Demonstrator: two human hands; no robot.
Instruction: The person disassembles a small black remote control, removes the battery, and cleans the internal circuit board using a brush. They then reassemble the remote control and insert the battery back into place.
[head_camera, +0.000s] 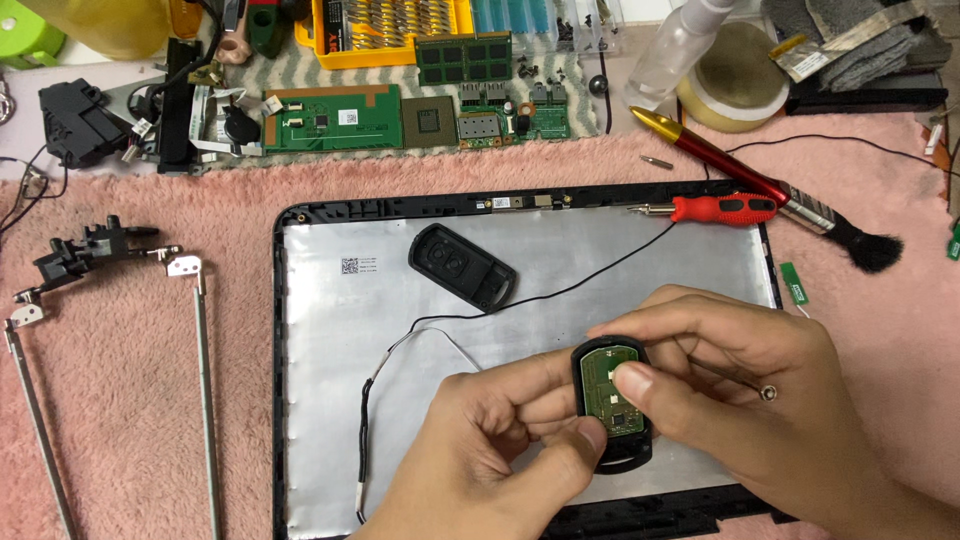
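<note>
here, in the head view, the left hand (490, 440) grips the lower edge of an opened black key fob shell (612, 405), fingers closed around it, while the right hand (730, 395) presses a fingertip on the green circuit board (608, 385) seated inside. both are held over the laptop lid (330, 350). the fob's other half (462, 265) lies apart on the lid, so the case is already split and not rejoined. a red screwdriver (720, 209) rests near the lid's top edge.

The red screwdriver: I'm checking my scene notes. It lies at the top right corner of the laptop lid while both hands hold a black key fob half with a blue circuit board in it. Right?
Not quite: the circuit board is green, not blue, as the head view shows. The red screwdriver does lie at the laptop lid's top right corner, and the left hand and right hand hold the black key fob half.
</note>
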